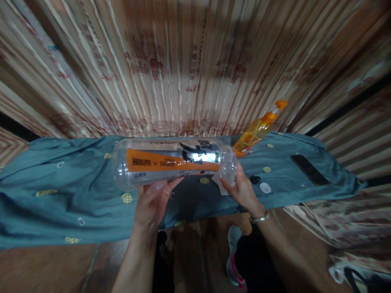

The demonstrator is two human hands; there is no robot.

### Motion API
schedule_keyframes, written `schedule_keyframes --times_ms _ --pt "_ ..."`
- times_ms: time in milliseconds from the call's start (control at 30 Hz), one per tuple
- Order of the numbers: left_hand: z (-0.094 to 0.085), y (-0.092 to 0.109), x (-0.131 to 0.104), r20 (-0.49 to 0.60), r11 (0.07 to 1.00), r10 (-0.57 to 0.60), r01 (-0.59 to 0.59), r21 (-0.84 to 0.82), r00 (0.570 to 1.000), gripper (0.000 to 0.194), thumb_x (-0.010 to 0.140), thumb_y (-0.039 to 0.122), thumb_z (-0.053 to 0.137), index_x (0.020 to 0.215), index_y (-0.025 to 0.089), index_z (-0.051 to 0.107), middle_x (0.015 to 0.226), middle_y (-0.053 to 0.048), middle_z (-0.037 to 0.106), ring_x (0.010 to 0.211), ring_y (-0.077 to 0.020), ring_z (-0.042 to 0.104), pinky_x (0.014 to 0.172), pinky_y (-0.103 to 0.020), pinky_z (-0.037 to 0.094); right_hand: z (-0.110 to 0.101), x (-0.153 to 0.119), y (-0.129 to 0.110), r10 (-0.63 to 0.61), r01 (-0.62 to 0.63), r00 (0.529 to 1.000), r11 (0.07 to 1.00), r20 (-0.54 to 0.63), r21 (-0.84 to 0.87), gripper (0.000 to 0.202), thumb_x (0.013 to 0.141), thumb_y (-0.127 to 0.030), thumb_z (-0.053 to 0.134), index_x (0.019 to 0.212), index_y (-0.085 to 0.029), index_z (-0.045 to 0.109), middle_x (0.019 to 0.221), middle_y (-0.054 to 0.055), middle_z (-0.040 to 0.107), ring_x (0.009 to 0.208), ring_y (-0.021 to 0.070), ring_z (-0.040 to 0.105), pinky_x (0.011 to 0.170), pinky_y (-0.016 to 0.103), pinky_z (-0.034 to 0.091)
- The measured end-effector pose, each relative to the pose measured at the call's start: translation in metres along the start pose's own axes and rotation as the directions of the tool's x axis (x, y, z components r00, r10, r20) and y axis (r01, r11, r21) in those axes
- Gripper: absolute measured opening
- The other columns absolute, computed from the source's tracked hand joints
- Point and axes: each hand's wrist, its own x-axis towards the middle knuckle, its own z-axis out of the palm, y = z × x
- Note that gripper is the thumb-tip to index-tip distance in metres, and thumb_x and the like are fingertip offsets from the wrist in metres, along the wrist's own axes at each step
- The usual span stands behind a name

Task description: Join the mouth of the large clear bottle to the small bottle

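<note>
A large clear plastic bottle [174,160] with an orange label and dark lettering lies sideways above the cloth-covered table, its base to the left. My left hand [154,199] grips the body from below, its fingers partly hidden behind the bottle. At the right end, my right hand [240,187] closes around the narrower neck, a bracelet on its wrist. White tissue [222,185] shows beside the right thumb; whether the hand pinches it I cannot tell. Just beyond the neck stands an orange pump bottle [253,134] with yellow-orange liquid.
Teal patterned cloth [91,195] covers the narrow table. To the right are a small black object [255,179], a white disc [265,187] and a dark phone [309,169]. A pleated curtain [183,73] hangs behind. My shoe [234,252] shows on the floor below.
</note>
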Motion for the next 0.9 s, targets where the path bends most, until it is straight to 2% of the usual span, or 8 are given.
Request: schedule_keyframes --times_ms 367,600,733,900 --pt "-0.0022 -0.0004 0.0007 -0.004 1.000 0.000 0.000 0.009 1.000 0.052 0.057 0.042 0.102 0.104 0.039 0.080 0.106 -0.001 0.082 0.124 -0.0405 0.070 0.103 -0.068 0.059 -0.0004 0.0004 -0.0001 0.014 -0.014 1.000 1.000 0.017 0.006 0.086 0.093 -0.050 0.065 0.165 -0.016 0.032 0.158 0.021 0.060 0.142 0.0372 0.062 0.115 0.056 0.055" --pt "-0.0033 -0.0007 0.0007 0.017 1.000 0.005 -0.005 0.005 1.000 0.057 0.061 0.041 0.100 0.114 0.036 0.078 0.114 -0.004 0.082 0.128 -0.0421 0.068 0.106 -0.071 0.056 0.0002 0.0007 0.0014 0.001 -0.001 1.000 1.000 0.014 0.005 0.086 0.093 -0.049 0.066 0.165 -0.017 0.031 0.157 0.020 0.060 0.143 0.0364 0.062 0.116 0.056 0.054" --pt "-0.0065 -0.0019 0.0018 0.027 1.000 -0.004 0.004 -0.002 1.000 0.051 0.063 0.040 0.099 0.109 0.038 0.080 0.110 -0.002 0.083 0.122 -0.0391 0.072 0.108 -0.070 0.056 -0.0002 0.0008 0.0011 0.001 -0.002 1.000 1.000 0.020 0.014 0.085 0.092 -0.048 0.066 0.165 -0.018 0.032 0.158 0.020 0.060 0.144 0.0358 0.061 0.117 0.055 0.054" --pt "-0.0064 -0.0036 0.0015 0.022 1.000 -0.008 0.009 -0.026 1.000 0.043 0.061 0.039 0.100 0.100 0.037 0.082 0.105 -0.001 0.083 0.125 -0.0401 0.070 0.111 -0.074 0.051 -0.0004 0.0005 0.0003 0.026 -0.026 0.999 1.000 0.026 0.014 0.087 0.092 -0.048 0.066 0.166 -0.017 0.031 0.156 0.020 0.061 0.142 0.0355 0.063 0.115 0.055 0.056"
